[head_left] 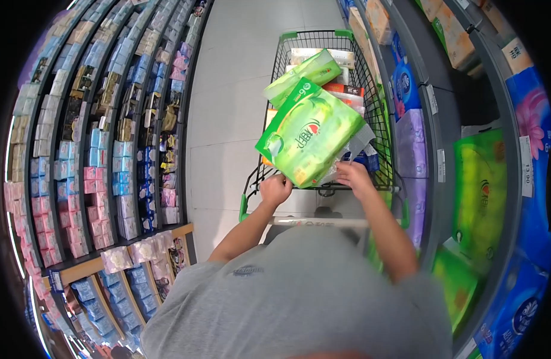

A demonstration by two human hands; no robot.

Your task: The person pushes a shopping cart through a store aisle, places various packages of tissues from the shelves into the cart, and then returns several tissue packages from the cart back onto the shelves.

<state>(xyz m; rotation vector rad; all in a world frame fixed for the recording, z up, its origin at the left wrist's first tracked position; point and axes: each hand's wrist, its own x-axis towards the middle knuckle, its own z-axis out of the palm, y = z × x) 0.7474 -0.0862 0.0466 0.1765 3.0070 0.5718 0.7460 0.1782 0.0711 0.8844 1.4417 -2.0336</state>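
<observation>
While the right hand (353, 178) pinches clear wrap (331, 174) on the green package (309, 133), the left hand (276, 190) curls at its near edge — whether gripping, I cannot tell.

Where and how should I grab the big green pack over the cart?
Probably two-handed: grip the big green pack by opposite ends, coming from the cart handle side. It's wide and bulky, turned askew with one corner toward you.
</observation>
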